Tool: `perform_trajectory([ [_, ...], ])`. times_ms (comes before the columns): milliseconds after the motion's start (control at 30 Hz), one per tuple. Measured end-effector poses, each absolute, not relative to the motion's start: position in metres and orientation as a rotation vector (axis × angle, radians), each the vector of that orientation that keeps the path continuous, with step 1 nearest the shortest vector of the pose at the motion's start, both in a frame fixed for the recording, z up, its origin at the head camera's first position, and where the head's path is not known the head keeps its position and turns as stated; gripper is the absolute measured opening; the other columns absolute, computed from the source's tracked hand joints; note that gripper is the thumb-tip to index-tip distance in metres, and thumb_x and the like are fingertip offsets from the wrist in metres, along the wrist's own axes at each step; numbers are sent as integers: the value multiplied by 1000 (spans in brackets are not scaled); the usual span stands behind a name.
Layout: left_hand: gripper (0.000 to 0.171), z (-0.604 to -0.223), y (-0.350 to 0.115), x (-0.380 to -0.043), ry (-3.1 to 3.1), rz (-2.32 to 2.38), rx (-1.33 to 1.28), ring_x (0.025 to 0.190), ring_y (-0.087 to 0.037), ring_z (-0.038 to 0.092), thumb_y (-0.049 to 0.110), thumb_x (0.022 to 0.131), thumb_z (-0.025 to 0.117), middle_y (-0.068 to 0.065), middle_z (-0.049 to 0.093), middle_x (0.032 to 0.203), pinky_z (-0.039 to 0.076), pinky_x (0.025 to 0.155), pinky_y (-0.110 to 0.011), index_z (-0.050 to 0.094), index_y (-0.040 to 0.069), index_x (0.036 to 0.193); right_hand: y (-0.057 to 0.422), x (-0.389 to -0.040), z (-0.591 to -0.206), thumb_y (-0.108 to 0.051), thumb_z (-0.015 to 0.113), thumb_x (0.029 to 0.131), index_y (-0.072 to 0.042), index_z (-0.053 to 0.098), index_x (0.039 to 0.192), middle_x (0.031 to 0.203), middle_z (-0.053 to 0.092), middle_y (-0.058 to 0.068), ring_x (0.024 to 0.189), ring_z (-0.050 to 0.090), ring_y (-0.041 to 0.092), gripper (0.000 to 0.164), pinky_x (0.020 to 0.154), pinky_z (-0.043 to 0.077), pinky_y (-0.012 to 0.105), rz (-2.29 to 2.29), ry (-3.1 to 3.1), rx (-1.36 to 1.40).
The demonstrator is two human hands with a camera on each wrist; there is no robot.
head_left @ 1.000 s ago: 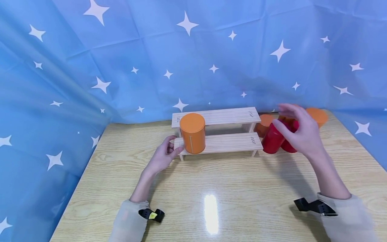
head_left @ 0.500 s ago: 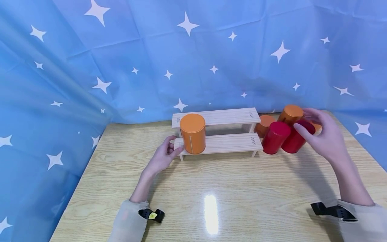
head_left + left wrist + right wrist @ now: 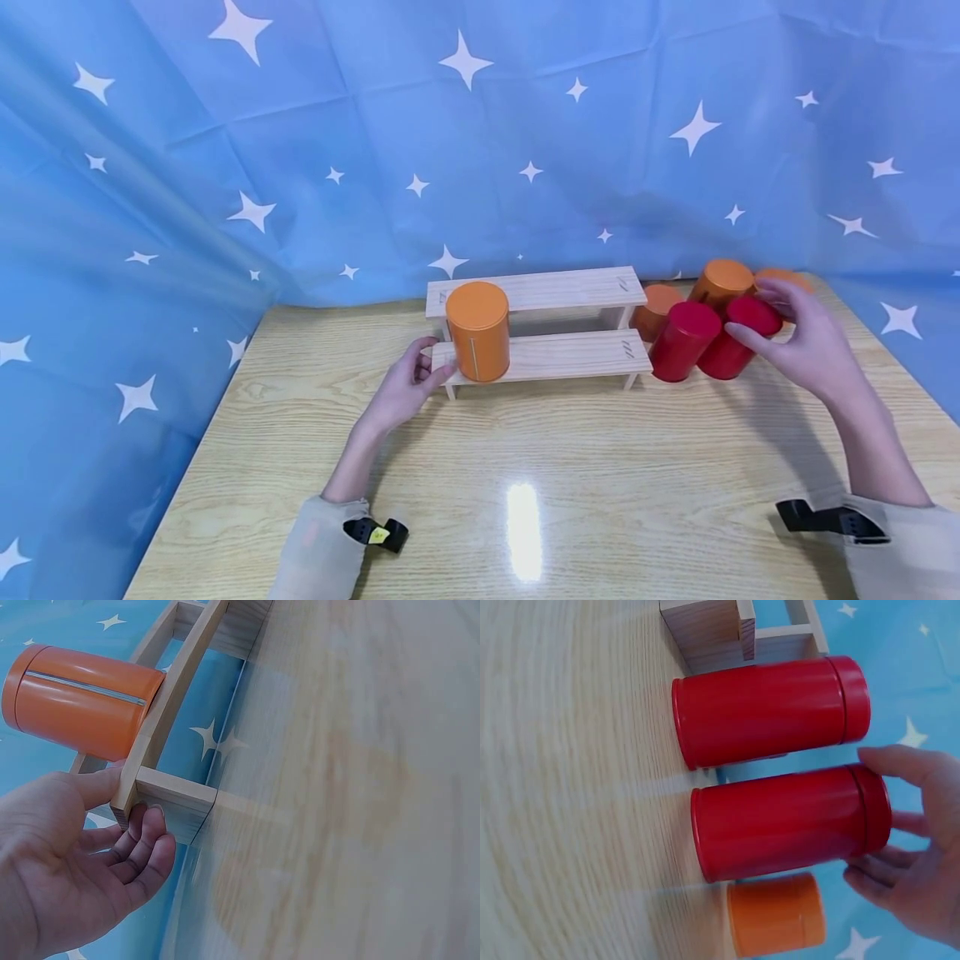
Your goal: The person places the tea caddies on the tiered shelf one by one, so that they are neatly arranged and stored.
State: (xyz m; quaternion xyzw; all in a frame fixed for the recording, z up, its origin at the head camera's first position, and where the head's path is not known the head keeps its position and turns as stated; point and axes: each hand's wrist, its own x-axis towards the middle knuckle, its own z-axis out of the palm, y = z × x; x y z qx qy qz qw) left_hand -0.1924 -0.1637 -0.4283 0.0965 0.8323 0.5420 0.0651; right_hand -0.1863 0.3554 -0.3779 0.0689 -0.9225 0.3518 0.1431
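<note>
My left hand [image 3: 396,393] holds the left end of a two-step wooden shelf [image 3: 573,354], thumb on top and fingers curled under the lower board in the left wrist view. An orange canister [image 3: 483,333] stands upright on that lower board, beside the thumb. Over on the right, my right hand [image 3: 813,348] is curled around the lid of a red canister [image 3: 787,825], thumb on one side and fingers on the other. This canister stands upright on the table. A second red canister [image 3: 678,350] stands just left of it, close to the shelf's right end.
Behind the red canisters are several orange ones: one by the shelf [image 3: 655,310], a taller canister [image 3: 722,283] and another partly hidden canister [image 3: 783,277]. A blue star-patterned cloth [image 3: 570,200] hangs behind the wooden table [image 3: 615,492].
My right hand has moved right, from over the left red canister to the lid of the right one, its fingers now closer around it. The left hand stays on the shelf.
</note>
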Motion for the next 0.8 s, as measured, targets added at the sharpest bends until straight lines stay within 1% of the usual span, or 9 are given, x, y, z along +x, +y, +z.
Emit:
perform_trajectory([
  [100,64,-427,-163,-193,2511,1628,275,84,-23,48,17,100,67,-11,48,94,42,71,-28,35,-7,150,358,-186,-379,-23,80,88,2,40,149,132,51,28,96,39,-12,76,73,34,9,997,-2712,188],
  [200,62,-427,-162,-192,2522,1627,280,84,-22,48,18,100,67,-10,48,95,43,72,-27,37,-6,149,360,-185,-380,-25,80,88,5,41,146,126,53,27,92,41,-9,76,71,36,12,983,-2758,175],
  [300,63,-427,-163,-191,2521,1644,301,84,-20,48,24,99,69,-9,48,95,43,72,-28,39,-3,148,361,-185,-380,-25,81,88,6,41,145,124,54,27,100,52,12,76,68,37,10,990,-2796,161],
  [367,63,-427,-164,-190,2521,1652,314,83,-20,49,26,99,69,-8,49,95,44,72,-28,40,-2,148,361,-185,-380,-25,81,88,6,41,144,124,54,27,99,54,12,76,69,37,9,1003,-2809,159],
  [433,63,-427,-164,-190,2520,1654,317,83,-20,50,26,98,69,-8,50,95,44,72,-29,40,-1,148,362,-185,-380,-27,81,88,5,41,144,123,55,27,98,55,9,76,69,38,11,1000,-2825,148],
  [533,62,-427,-164,-190,2530,1643,316,82,-19,50,25,99,69,-8,51,94,45,72,-29,40,-1,148,363,-185,-380,-29,81,88,3,44,143,122,57,25,87,46,-11,74,68,39,14,997,-2835,135],
  [633,62,-427,-164,-190,2536,1635,309,82,-19,50,24,99,69,-8,51,94,45,73,-29,40,-1,148,363,-184,-379,-32,80,88,3,45,142,121,58,25,87,47,-7,73,67,40,19,976,-2845,107],
  [667,62,-427,-164,-189,2536,1633,306,83,-19,51,24,99,69,-8,51,94,45,73,-29,40,0,148,363,-184,-379,-33,80,88,3,46,142,121,58,25,89,48,-3,73,67,40,20,971,-2847,100],
  [800,62,-427,-164,-190,2533,1636,303,82,-20,50,25,98,69,-8,50,94,45,73,-29,41,1,148,362,-181,-375,-31,81,88,2,48,140,119,59,24,89,48,-2,71,66,40,19,979,-2807,91],
])
